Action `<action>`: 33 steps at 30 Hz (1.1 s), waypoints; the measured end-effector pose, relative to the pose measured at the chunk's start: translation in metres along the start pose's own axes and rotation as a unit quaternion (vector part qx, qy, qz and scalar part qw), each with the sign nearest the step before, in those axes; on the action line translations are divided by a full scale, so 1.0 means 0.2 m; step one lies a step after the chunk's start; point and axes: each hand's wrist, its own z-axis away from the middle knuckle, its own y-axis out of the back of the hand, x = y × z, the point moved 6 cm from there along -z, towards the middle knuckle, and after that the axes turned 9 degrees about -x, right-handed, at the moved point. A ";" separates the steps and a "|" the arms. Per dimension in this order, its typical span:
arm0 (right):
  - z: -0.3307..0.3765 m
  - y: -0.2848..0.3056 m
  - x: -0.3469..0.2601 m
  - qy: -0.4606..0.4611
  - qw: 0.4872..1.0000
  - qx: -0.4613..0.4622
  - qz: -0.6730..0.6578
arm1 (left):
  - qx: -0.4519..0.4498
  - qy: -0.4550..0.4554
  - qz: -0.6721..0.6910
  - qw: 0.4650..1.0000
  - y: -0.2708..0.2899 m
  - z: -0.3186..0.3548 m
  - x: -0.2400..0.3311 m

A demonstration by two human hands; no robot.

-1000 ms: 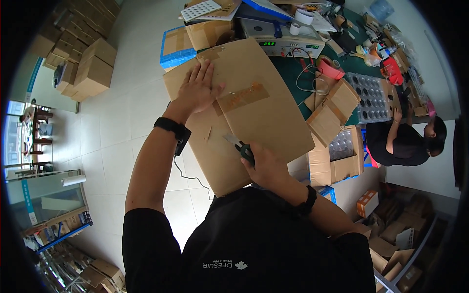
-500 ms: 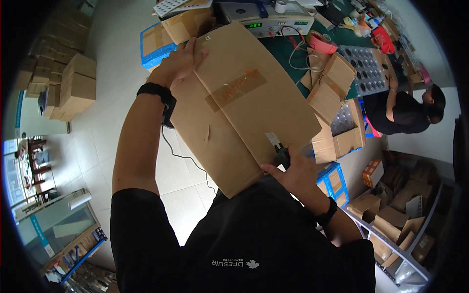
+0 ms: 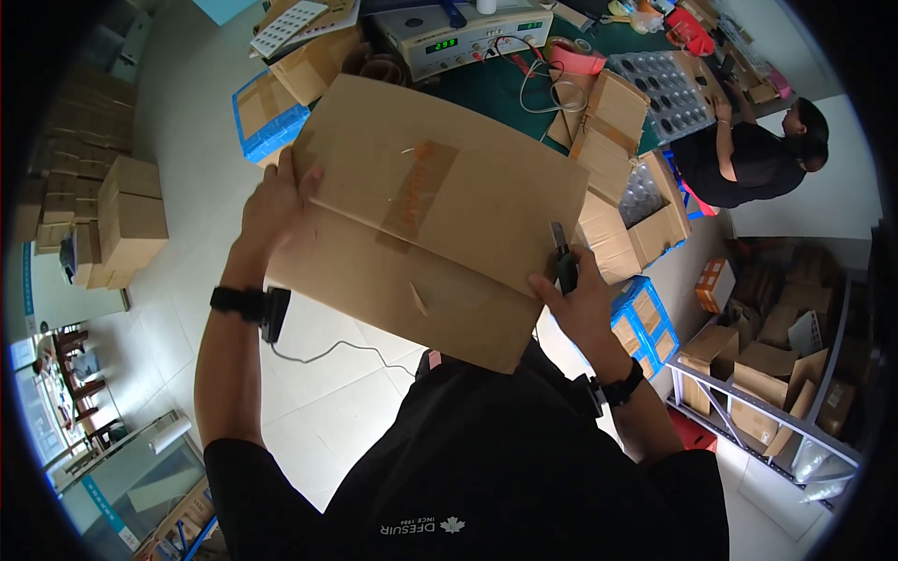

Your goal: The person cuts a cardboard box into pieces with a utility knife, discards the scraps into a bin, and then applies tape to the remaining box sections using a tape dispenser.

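By the near edge of the green tabletop (image 3: 486,93), you hold the big brown cardboard (image 3: 486,215). Your left hand (image 3: 274,211) pinches its left edge, thumb on top. Your right hand (image 3: 585,301) curls around a black knife (image 3: 566,269), thumb touching the right edge.

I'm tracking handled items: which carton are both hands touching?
The large brown carton between the left hand and the right hand with its knife: orange-marked tape crosses its seam, and the blue-taped cartons aren't held.
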 end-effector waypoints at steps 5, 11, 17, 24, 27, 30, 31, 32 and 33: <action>-0.33 0.08 -0.03 0.049 0.998 -0.013 0.049 | 0.018 0.008 0.054 0.998 -0.11 0.43 -0.09; -0.78 0.11 -0.12 0.159 0.977 -0.064 0.126 | -0.054 0.115 0.228 0.965 -0.19 0.81 0.00; -0.82 0.14 -0.15 0.163 0.972 -0.082 0.147 | 0.112 -0.021 0.024 0.993 0.00 0.69 0.19; -0.50 0.29 0.10 0.094 0.989 -0.104 0.044 | -0.138 -0.186 -0.048 0.972 -0.06 0.24 0.54; -0.18 0.25 0.48 0.019 0.997 -0.070 -0.037 | -0.135 -0.202 -0.065 0.968 -0.07 0.20 0.56; -0.05 0.06 0.54 -0.023 0.969 -0.021 -0.244 | -0.141 -0.213 -0.076 0.964 -0.08 0.18 0.55; -0.03 0.03 0.58 -0.030 0.968 -0.022 -0.248 | -0.141 -0.215 -0.074 0.963 -0.08 0.16 0.55; -0.03 0.00 0.61 -0.031 0.961 -0.021 -0.275 | -0.138 -0.213 -0.074 0.965 -0.08 0.15 0.55; -0.03 -0.04 0.65 -0.032 0.953 -0.020 -0.302 | -0.142 -0.209 -0.080 0.964 -0.08 0.13 0.56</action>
